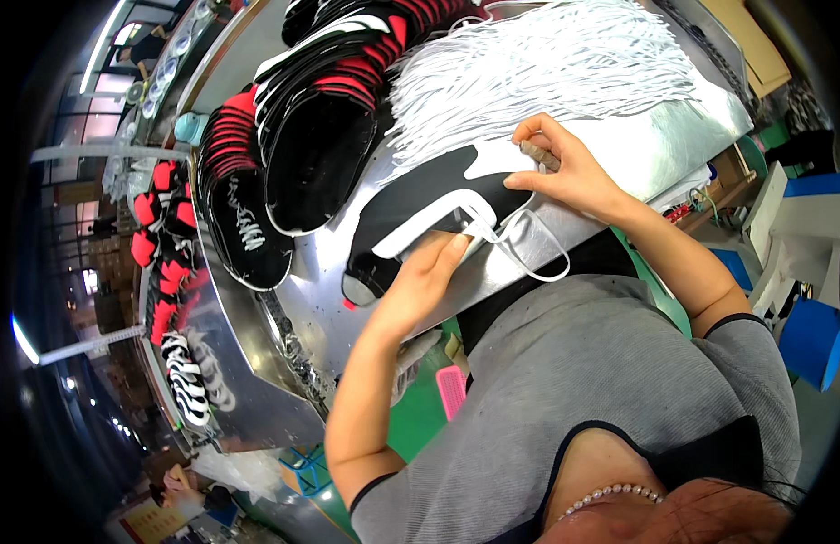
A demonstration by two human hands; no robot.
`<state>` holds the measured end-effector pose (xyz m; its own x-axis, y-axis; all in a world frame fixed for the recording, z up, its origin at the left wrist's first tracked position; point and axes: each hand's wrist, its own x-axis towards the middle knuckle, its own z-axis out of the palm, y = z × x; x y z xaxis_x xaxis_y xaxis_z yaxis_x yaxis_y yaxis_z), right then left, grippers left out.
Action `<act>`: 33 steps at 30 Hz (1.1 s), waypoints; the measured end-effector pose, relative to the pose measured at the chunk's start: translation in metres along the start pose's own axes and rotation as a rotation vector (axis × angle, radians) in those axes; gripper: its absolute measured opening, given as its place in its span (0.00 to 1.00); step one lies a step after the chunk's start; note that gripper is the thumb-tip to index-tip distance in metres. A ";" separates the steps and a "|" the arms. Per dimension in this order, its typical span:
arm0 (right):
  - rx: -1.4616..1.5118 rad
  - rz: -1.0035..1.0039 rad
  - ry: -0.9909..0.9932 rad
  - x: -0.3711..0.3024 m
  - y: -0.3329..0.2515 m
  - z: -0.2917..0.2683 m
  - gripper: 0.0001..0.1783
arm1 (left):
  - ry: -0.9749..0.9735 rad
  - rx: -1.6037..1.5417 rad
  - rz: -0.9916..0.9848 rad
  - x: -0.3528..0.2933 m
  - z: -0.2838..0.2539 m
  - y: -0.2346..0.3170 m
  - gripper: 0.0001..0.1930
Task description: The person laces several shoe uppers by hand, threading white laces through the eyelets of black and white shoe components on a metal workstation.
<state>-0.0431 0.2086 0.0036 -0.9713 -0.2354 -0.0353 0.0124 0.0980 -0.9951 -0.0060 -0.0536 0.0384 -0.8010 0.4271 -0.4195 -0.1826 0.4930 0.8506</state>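
The left hand (426, 274) grips a black-and-white shoe upper (406, 199); the right hand (570, 172) is by its edge, its grip unclear.

The lace pile (538, 68) lies behind the upper (406, 195).

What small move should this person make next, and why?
Perhaps draw the white lace snug with the right hand, since it makes a wide, slack loop beside the shoe upper. The left hand holds the upper, so it could steady it.
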 end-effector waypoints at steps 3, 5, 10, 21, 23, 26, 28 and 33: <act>-0.058 -0.045 -0.007 -0.006 -0.006 0.013 0.28 | 0.010 -0.387 -0.432 0.011 0.001 0.000 0.21; -0.024 -0.025 -0.003 -0.008 -0.008 0.017 0.27 | -0.086 -0.439 -0.321 0.021 0.002 -0.017 0.16; 0.094 0.096 0.073 -0.009 0.015 0.009 0.26 | 0.435 0.255 0.073 0.021 -0.012 -0.028 0.06; 0.009 0.109 0.022 -0.004 0.004 0.005 0.19 | 0.099 -0.303 -0.140 0.020 -0.002 -0.002 0.07; 0.041 0.123 0.005 -0.005 0.006 0.002 0.19 | 0.128 -0.250 -0.104 0.021 0.001 -0.007 0.06; 0.069 0.163 -0.034 -0.008 0.006 -0.001 0.19 | 0.298 0.199 -0.017 0.016 -0.010 -0.024 0.05; 0.084 0.167 -0.043 -0.009 0.011 -0.004 0.19 | 0.578 0.681 0.406 0.003 -0.018 -0.012 0.02; 0.134 0.054 0.044 -0.008 0.026 -0.030 0.23 | 1.013 0.972 0.409 -0.047 -0.098 -0.025 0.02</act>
<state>-0.0421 0.2417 -0.0192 -0.9777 -0.1909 -0.0878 0.0935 -0.0211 -0.9954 -0.0197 -0.1600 0.0680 -0.8262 0.1581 0.5407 0.2713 0.9528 0.1360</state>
